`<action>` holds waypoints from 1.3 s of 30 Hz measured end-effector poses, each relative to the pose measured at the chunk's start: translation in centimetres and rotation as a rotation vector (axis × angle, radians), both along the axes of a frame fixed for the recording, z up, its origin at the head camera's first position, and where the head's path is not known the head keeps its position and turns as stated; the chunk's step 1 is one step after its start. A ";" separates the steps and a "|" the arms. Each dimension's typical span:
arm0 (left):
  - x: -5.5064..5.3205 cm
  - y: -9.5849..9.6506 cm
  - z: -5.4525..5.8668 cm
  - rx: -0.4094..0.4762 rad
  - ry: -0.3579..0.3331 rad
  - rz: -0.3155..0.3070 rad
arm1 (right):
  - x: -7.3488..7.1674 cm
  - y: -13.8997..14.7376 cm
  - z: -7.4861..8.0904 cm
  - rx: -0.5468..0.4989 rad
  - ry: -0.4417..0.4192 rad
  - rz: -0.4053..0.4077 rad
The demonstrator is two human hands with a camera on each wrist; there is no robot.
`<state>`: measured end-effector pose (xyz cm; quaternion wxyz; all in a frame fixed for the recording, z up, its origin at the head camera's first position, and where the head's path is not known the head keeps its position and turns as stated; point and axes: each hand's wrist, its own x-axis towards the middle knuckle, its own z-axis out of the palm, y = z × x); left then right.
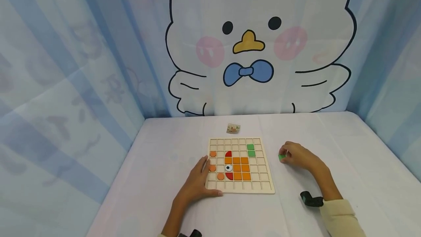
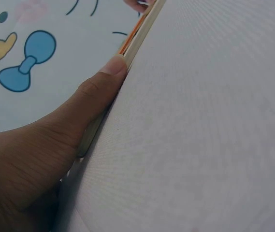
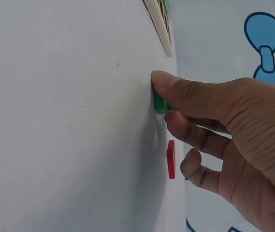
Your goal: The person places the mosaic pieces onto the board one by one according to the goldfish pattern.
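A square wooden grid board (image 1: 262, 186) lies flat on the table. My left hand (image 1: 196, 180) rests on its near left corner, fingers straight along the left side and thumb (image 2: 109, 72) against the near edge. To the right of the board, my right hand (image 1: 300, 156) pinches a small green tile (image 3: 160, 101) between thumb and fingers, low over the table. A red tile (image 3: 171, 159) sits close to that hand's other fingers. In the grid are orange squares (image 1: 237, 168), red quarter-round pieces (image 1: 228, 176), a round eye piece (image 1: 228, 168), orange discs (image 1: 220, 176) and two green tiles (image 1: 251, 153).
A small patterned piece (image 1: 233, 128) lies behind the board on the white-covered table (image 1: 164, 149). A curtain with a cartoon bird (image 1: 250, 94) hangs at the table's back edge. Black wrist cameras (image 1: 311, 199) are strapped to both wrists.
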<state>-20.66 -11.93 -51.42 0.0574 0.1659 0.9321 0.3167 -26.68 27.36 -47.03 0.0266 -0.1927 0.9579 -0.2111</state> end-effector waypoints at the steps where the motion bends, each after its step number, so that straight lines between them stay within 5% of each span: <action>1: 0.1 0.0 0.0 0.005 -0.003 0.002 | 0.0 0.0 -0.1 -0.002 0.000 0.004; 12: 0.1 0.0 0.0 0.008 0.014 0.001 | -0.4 -0.7 -0.2 0.000 0.064 0.027; 39: 0.1 0.0 0.1 -0.001 0.012 -0.004 | -1.9 -5.8 0.6 0.034 0.002 0.101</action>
